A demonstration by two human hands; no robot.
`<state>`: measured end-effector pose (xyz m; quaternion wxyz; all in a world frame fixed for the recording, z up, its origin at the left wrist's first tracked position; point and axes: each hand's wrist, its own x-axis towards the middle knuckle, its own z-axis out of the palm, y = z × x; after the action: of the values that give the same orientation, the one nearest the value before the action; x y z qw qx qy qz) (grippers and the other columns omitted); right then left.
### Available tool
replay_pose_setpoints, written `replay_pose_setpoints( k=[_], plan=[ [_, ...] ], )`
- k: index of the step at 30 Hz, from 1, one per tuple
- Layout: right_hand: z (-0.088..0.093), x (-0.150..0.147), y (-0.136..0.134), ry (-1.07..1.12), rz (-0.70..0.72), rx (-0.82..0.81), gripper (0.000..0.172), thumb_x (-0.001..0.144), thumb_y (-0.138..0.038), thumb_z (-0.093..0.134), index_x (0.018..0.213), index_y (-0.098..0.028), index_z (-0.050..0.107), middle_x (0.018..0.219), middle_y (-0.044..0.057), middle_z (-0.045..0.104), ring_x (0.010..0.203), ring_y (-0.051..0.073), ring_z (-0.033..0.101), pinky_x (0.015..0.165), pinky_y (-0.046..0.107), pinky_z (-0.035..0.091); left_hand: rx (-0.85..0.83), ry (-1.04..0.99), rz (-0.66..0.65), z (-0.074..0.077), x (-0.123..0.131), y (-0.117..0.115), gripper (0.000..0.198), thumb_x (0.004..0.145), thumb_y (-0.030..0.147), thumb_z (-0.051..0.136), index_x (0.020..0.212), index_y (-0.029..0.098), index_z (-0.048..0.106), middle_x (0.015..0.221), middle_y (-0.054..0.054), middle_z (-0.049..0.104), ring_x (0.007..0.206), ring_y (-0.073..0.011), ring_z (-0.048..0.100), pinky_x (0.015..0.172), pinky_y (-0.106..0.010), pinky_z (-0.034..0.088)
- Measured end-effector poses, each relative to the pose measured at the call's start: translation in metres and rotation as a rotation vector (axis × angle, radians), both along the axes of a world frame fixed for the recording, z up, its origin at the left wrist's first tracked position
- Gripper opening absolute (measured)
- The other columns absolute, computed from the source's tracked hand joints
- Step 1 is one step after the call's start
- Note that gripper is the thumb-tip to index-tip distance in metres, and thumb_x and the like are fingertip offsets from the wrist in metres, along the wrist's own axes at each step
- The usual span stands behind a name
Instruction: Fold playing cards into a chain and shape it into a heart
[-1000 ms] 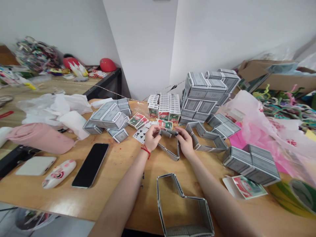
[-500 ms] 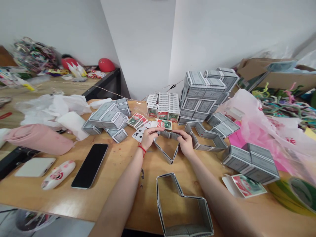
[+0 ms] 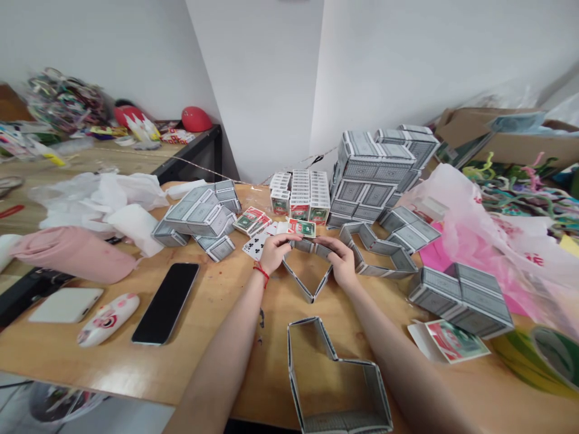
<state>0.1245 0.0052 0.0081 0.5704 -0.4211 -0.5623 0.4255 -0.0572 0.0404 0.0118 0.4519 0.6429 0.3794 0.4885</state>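
My left hand (image 3: pixel 274 253), with a red string at the wrist, pinches the far left side of a frame of joined playing cards (image 3: pixel 296 278). My right hand (image 3: pixel 342 263) grips the same frame at its far right side. The frame stands on edge on the table, its pointed corner towards me. Just beyond my fingers lies a red and green card box (image 3: pixel 302 227), with loose playing cards (image 3: pixel 254 246) by my left hand. Closer to me stands an L-shaped frame of cards (image 3: pixel 337 360). Another open card frame (image 3: pixel 389 263) stands beside my right hand.
Stacked card blocks (image 3: pixel 368 175) rise at the back right, next to rows of card boxes (image 3: pixel 300 196). More card blocks (image 3: pixel 199 211) sit at left. A phone (image 3: pixel 166 304), a pink pouch (image 3: pixel 75 253) and a tape roll (image 3: pixel 538 358) also lie on the table (image 3: pixel 217 367).
The card frame's near corner has shifted slightly left, and its right side has swung slightly outwards. My right hand has moved slightly right; both hands keep their hold.
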Motion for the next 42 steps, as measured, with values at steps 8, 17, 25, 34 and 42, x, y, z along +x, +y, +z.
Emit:
replay_pose_setpoints(
  k=[8,17,25,34,42],
  plan=[
    [-0.007,0.004,0.003,0.030,0.022,-0.039,0.040,0.060,-0.014,0.040,0.094,-0.019,0.061,0.086,0.003,0.064,0.085,0.019,0.056,0.079,0.033,0.042,-0.018,0.014,-0.016,-0.004,-0.002,0.003,0.034,0.059,0.007,0.041,0.081,0.014,0.065,0.089,-0.005,0.066,0.092,-0.0187,0.057,0.084,-0.031,0.041],
    [-0.003,0.006,0.002,0.033,0.027,-0.071,0.022,0.074,-0.028,0.047,0.084,-0.020,0.065,0.077,0.003,0.064,0.075,0.018,0.057,0.073,0.030,0.043,-0.038,-0.038,-0.108,-0.004,-0.005,0.003,0.033,0.057,0.008,0.042,0.079,0.014,0.065,0.089,-0.005,0.066,0.091,-0.0188,0.057,0.084,-0.033,0.040],
    [0.004,0.006,-0.001,0.140,0.192,-0.106,0.029,0.080,-0.036,0.042,0.092,-0.019,0.062,0.080,0.005,0.065,0.079,0.019,0.058,0.076,0.033,0.043,-0.048,-0.043,-0.107,-0.001,-0.005,0.001,0.029,0.056,0.009,0.042,0.075,0.014,0.063,0.090,-0.006,0.065,0.092,-0.0196,0.056,0.084,-0.034,0.040],
    [0.006,0.006,-0.002,-0.009,0.090,-0.026,0.031,0.080,-0.039,0.042,0.083,-0.018,0.064,0.074,0.004,0.062,0.072,0.017,0.055,0.069,0.028,0.041,-0.044,-0.052,-0.095,0.000,-0.004,0.001,0.030,0.055,0.009,0.042,0.075,0.014,0.064,0.085,-0.005,0.066,0.088,-0.0191,0.057,0.083,-0.033,0.040],
    [0.003,0.008,-0.001,-0.063,0.045,-0.008,0.028,0.078,-0.037,0.045,0.078,-0.018,0.064,0.068,0.003,0.057,0.070,0.017,0.052,0.068,0.027,0.039,-0.046,-0.031,-0.085,-0.001,-0.006,0.001,0.031,0.056,0.010,0.043,0.079,0.014,0.064,0.087,-0.006,0.065,0.089,-0.0197,0.056,0.083,-0.033,0.040]
  ],
)
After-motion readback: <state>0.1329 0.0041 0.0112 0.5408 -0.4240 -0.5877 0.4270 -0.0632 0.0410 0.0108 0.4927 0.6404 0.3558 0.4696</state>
